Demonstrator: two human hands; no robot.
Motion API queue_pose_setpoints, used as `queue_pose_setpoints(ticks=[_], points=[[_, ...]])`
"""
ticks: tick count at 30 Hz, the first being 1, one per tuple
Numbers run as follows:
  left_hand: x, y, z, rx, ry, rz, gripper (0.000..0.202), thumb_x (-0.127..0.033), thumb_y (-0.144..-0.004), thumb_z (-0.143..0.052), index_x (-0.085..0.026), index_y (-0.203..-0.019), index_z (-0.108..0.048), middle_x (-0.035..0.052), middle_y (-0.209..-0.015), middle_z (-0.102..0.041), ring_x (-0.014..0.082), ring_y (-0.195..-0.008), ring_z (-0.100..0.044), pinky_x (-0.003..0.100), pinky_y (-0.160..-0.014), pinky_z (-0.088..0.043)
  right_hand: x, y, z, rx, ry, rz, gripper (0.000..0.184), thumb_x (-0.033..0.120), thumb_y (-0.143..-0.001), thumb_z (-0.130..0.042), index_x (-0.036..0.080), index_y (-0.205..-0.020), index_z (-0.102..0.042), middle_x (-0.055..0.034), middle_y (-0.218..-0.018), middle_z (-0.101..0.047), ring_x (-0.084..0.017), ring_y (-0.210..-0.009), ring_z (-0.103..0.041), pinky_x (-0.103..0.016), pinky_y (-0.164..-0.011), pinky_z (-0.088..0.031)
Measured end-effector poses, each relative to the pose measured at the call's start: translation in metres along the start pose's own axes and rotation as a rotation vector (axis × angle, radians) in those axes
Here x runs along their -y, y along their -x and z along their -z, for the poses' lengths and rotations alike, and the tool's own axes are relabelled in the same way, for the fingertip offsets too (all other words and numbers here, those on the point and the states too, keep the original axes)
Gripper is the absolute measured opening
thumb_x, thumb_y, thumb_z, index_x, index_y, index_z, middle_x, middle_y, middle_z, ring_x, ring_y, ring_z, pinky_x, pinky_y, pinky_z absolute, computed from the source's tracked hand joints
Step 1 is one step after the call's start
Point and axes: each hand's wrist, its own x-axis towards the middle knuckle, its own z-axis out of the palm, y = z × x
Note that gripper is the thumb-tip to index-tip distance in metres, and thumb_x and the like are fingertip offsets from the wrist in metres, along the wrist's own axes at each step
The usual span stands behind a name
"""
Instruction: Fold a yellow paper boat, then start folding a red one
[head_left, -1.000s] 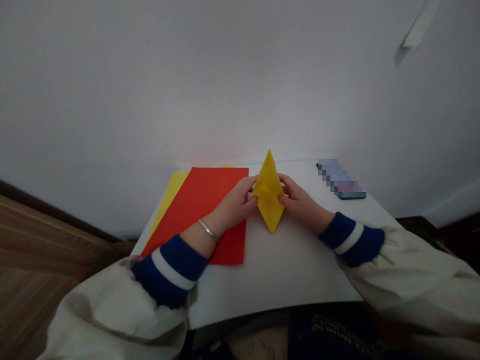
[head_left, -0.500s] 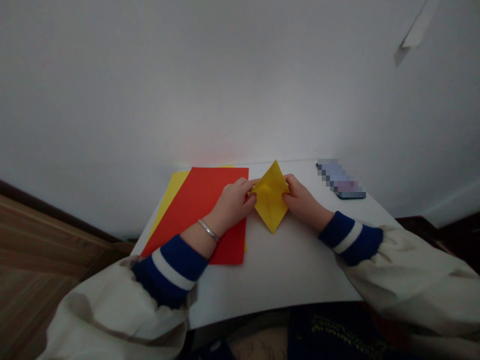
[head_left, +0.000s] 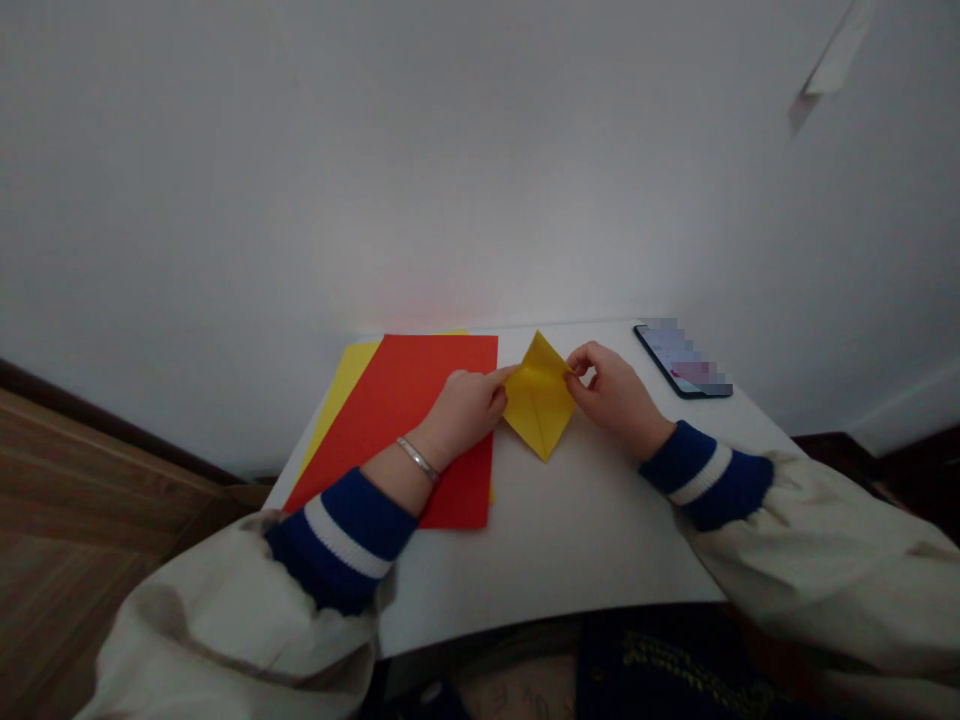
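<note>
Both forearms converge from the lower corners over the white surface [head_left: 577,540]. The right hand [head_left: 619,393], fingers curled, pinches the right corner of the yellow folded paper [head_left: 540,405] between thumb and index finger. The left hand [head_left: 465,408], above the red sheet [head_left: 390,420], extends its index finger to the paper's left edge, thumb bent below; whether it grips cannot be told. The paper lies between the hands.
</note>
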Motion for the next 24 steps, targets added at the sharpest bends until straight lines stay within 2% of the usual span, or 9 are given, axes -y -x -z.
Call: queue_pose_setpoints(ticks=[6, 10, 16, 24], points=[[0.006, 0.003, -0.006, 0.022, -0.109, 0.055, 0.046, -0.015, -0.089, -0.040, -0.025, -0.133, -0.052, 0.0087, -0.100, -0.070, 0.0220, -0.085, -0.064, 0.035, -0.076, -0.047, -0.002, 0.001, 0.005, 0.170, 0.181, -0.045, 0.014, 0.008, -0.069, -0.051, 0.021, -0.075, -0.050, -0.0033, -0.080, -0.059, -0.018, -0.074, -0.052, -0.030, -0.063, -0.039], [0.006, 0.008, -0.005, 0.034, -0.228, 0.008, 0.046, -0.014, -0.089, -0.042, -0.022, -0.133, -0.051, 0.0098, -0.103, -0.067, 0.0246, -0.091, -0.060, 0.037, -0.079, -0.044, -0.006, 0.000, 0.004, 0.244, 0.219, -0.015, 0.018, 0.005, -0.068, -0.049, 0.020, -0.076, -0.050, -0.0037, -0.080, -0.057, -0.016, -0.068, -0.050, -0.028, -0.061, -0.037], [0.007, 0.013, -0.001, 0.038, -0.345, -0.024, 0.040, -0.016, -0.092, -0.040, -0.022, -0.129, -0.054, 0.0093, -0.095, -0.063, 0.0232, -0.088, -0.056, 0.037, -0.078, -0.041, -0.009, -0.001, 0.005, 0.334, 0.328, 0.125, 0.017, 0.006, -0.078, -0.046, 0.020, -0.083, -0.055, -0.0053, -0.084, -0.057, -0.017, -0.073, -0.052, -0.029, -0.064, -0.037], [0.003, 0.015, 0.003, 0.044, -0.414, -0.090, 0.038, -0.014, -0.093, -0.040, -0.019, -0.129, -0.052, 0.0093, -0.096, -0.064, 0.0231, -0.088, -0.057, 0.038, -0.080, -0.039, -0.013, -0.001, 0.004, 0.363, 0.400, 0.190, 0.017, 0.009, -0.086, -0.044, 0.020, -0.087, -0.057, -0.0057, -0.085, -0.057, -0.017, -0.072, -0.052, -0.029, -0.065, -0.038]])
